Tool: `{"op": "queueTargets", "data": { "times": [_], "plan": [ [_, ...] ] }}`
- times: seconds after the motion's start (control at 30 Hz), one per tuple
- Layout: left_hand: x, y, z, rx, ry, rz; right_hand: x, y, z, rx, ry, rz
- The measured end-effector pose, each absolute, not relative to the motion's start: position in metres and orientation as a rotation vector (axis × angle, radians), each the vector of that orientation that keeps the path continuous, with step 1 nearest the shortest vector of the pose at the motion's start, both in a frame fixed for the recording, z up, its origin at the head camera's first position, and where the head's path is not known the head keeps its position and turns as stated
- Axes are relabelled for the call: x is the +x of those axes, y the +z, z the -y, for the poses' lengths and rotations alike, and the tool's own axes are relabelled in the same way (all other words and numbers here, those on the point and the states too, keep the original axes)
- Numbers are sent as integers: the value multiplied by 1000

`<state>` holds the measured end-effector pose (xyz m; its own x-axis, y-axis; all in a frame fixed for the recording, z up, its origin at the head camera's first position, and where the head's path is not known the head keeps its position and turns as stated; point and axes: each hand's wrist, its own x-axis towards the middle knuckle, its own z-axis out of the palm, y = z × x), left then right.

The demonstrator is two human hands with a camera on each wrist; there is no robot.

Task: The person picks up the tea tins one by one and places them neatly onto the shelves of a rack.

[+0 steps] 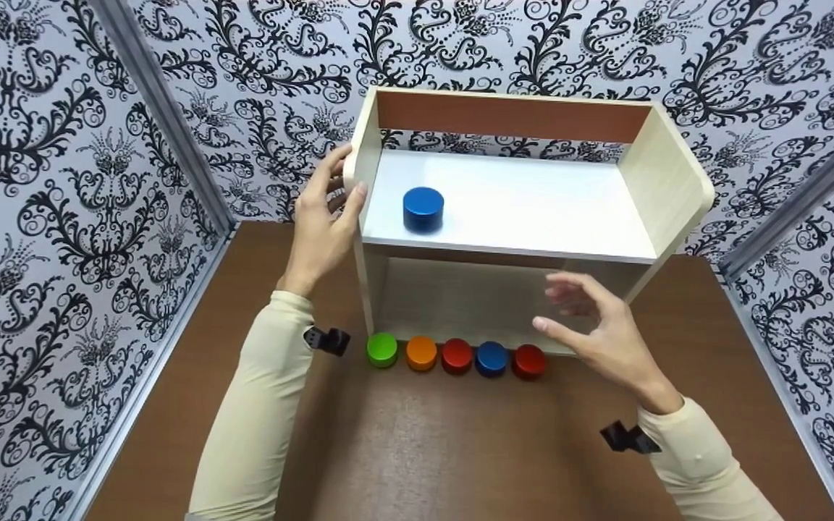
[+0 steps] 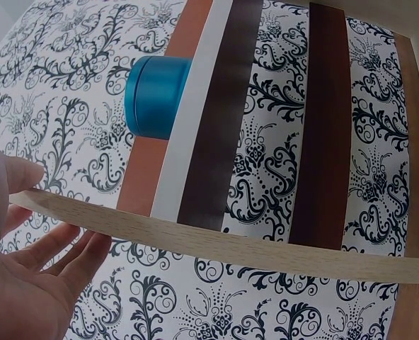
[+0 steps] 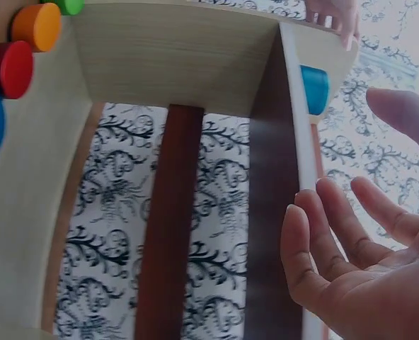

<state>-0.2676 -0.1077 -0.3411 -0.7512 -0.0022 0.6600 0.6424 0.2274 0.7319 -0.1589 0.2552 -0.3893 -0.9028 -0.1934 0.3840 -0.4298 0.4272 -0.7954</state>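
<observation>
My left hand grips the upper left side panel of a small wooden shelf unit. The left wrist view shows the thumb on one side of the panel edge and the fingers on the other. On the white upper shelf, towards its left end, stands a shiny blue cylinder. My right hand hovers before the lower compartment's right side, fingers loosely bent and apart, holding nothing. In the right wrist view, that hand has an empty palm.
Along the unit's front base runs a row of small round pieces: green, orange, red, blue and another red one. The unit stands on a brown table. Patterned walls enclose the back and sides.
</observation>
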Motion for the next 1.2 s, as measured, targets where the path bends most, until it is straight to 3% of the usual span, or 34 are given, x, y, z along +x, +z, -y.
{"op": "queueTargets", "data": {
  "times": [0.77, 1.2],
  "plan": [
    [-268, -342, 109, -592, -1567, 1967, -169, -507, -274, 322, 1361, 2606],
    [-267, -341, 108, -587, -1573, 1970, -172, -550, -278, 159, 1320, 2685]
  ]
}}
